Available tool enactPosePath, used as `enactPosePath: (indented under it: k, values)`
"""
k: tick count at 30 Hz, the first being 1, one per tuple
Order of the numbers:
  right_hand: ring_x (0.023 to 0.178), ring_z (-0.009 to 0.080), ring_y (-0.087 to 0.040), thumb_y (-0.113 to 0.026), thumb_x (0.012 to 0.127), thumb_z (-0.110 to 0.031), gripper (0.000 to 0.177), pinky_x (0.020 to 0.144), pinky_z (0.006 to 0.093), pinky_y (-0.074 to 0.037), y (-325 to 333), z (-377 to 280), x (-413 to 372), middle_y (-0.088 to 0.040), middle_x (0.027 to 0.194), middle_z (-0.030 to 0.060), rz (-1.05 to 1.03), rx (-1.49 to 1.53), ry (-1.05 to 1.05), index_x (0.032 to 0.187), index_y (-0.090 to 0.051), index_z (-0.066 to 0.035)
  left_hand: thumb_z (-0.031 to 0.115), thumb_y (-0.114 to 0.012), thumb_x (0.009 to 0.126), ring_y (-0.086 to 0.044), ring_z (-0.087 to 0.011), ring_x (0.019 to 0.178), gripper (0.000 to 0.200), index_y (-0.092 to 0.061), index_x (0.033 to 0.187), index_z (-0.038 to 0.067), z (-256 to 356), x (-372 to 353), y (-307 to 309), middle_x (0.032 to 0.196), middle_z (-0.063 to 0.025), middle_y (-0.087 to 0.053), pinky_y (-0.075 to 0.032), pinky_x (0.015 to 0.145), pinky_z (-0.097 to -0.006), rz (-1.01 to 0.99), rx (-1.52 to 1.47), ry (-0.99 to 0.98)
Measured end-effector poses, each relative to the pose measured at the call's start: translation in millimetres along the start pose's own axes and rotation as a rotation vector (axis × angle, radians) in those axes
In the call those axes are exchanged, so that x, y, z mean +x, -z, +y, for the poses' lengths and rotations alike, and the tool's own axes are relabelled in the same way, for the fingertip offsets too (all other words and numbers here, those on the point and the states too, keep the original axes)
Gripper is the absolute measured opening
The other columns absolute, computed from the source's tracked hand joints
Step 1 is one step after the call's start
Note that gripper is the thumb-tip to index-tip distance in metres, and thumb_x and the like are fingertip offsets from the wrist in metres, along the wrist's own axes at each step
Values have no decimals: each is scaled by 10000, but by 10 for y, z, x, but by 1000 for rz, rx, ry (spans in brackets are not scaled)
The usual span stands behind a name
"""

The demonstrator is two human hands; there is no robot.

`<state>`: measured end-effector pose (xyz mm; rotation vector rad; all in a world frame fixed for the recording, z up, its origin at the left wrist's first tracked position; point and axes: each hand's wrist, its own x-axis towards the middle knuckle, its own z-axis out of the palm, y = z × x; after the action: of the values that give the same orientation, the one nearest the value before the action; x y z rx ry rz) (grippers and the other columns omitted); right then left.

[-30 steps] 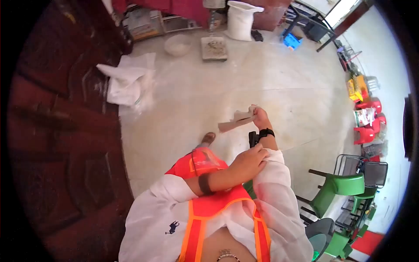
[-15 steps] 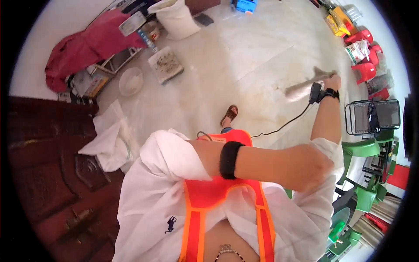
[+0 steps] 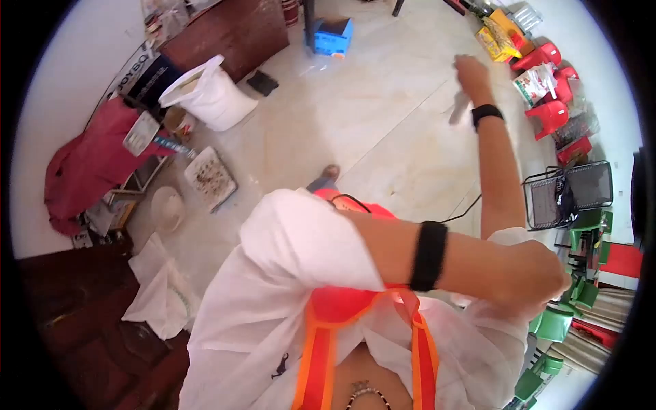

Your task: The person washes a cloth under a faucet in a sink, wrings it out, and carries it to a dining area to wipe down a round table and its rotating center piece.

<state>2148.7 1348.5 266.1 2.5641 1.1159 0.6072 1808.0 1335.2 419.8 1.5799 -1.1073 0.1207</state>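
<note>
My right arm stretches forward over the floor, and my right hand (image 3: 471, 74) is closed with nothing visible in it. A black band (image 3: 487, 116) circles that wrist. Beside it is a pale shape on or above the floor that I cannot make out. My left arm crosses my chest, with a wide black band (image 3: 428, 256) on it. At the right upper arm, my left hand (image 3: 533, 275) appears curled on the rolled white shirt sleeve (image 3: 509, 238); its fingers are mostly hidden. A black cable (image 3: 466, 212) runs behind my arms.
A white sack (image 3: 217, 99), a stained tray (image 3: 210, 179) and a pale basin (image 3: 167, 208) stand left. A blue box (image 3: 333, 37) is ahead. Red stools (image 3: 547, 117), a black mesh chair (image 3: 547, 198) and green chairs (image 3: 555, 322) line the right side. A dark wooden door (image 3: 75, 328) is lower left.
My right hand has moved forward and slightly left in view. My left forearm has shifted right, along with the right sleeve. The view has turned, so the floor objects sit lower and further left.
</note>
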Motion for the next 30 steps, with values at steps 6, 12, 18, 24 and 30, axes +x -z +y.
enactPosePath:
  k: [6, 12, 18, 24, 30]
  values:
    - [794, 246, -580, -518, 746, -125, 98, 640, 368, -484, -1009, 317, 747, -576, 815, 69, -171, 30, 116, 833, -552, -95, 151, -579, 695, -584, -337, 688, 195, -520, 741, -29, -928, 852, 810, 698, -172, -582, -441, 592, -395, -471, -204, -127]
    - [845, 282, -576, -509, 747, -122, 124, 715, 393, -473, -1663, 1644, 567, -598, 883, 108, -438, 344, -374, 845, -564, -72, 145, -517, 752, -545, -335, 722, 187, -453, 817, -18, -1970, 1064, 1692, 759, -185, -543, -415, 635, -387, -496, -714, 14]
    - [779, 292, -591, -533, 670, -100, 160, 663, 373, -478, -2419, 4284, 51, -607, 824, 159, -426, 186, -584, 793, -617, -39, 129, -467, 845, -522, -265, 797, 136, -429, 900, 10, -3395, 1635, 2134, 815, -145, -515, -404, 690, -342, -678, -843, -45]
    - [510, 126, -480, -419, 635, -30, 184, 412, 229, -312, -2953, 6161, 777, -560, 649, 48, 273, 973, -1334, 690, -594, -40, 207, -494, 848, -528, -169, 858, 226, -490, 983, 26, -4859, 2715, 2707, 921, -70, -550, -418, 760, -310, -789, -1169, 160]
    - [723, 121, -534, -400, 690, 31, 256, 620, 221, -418, -2798, 6150, 3257, -575, 752, 53, 747, 1509, -1053, 844, -604, 35, 175, -471, 873, -509, -150, 931, 228, -492, 1051, 34, -6372, 3384, 4069, 984, -72, -530, -413, 796, -278, -397, -672, 409]
